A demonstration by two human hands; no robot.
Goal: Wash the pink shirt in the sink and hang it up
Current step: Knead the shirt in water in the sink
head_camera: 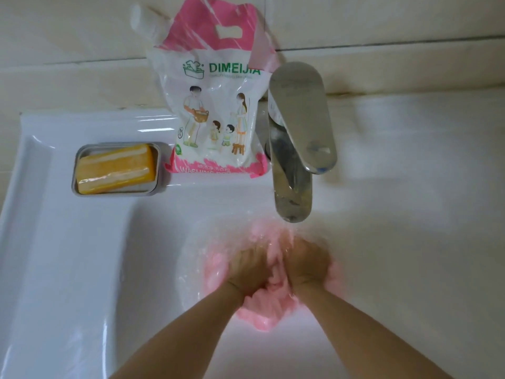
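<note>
Your two hands are down in the basin of the white sink (pixel 54 242), side by side and almost touching, each clutching the pink shirt (pixel 259 315). Your left hand (pixel 250 269) has its fingers curled into the wet fabric. Your right hand (pixel 308 263) grips the same bunch just beside it. Both are blurred, so the single fingers are hard to make out. The shirt lies crumpled in a lump at the bottom of the basin, right below the spout of the chrome faucet (pixel 293 192). On the ledge behind, a pink-and-white bag of washing powder (pixel 216 105) stands just left of the faucet. A yellow bar of soap (pixel 117 168) lies in a metal dish (pixel 77 170) just left of the bag.
</note>
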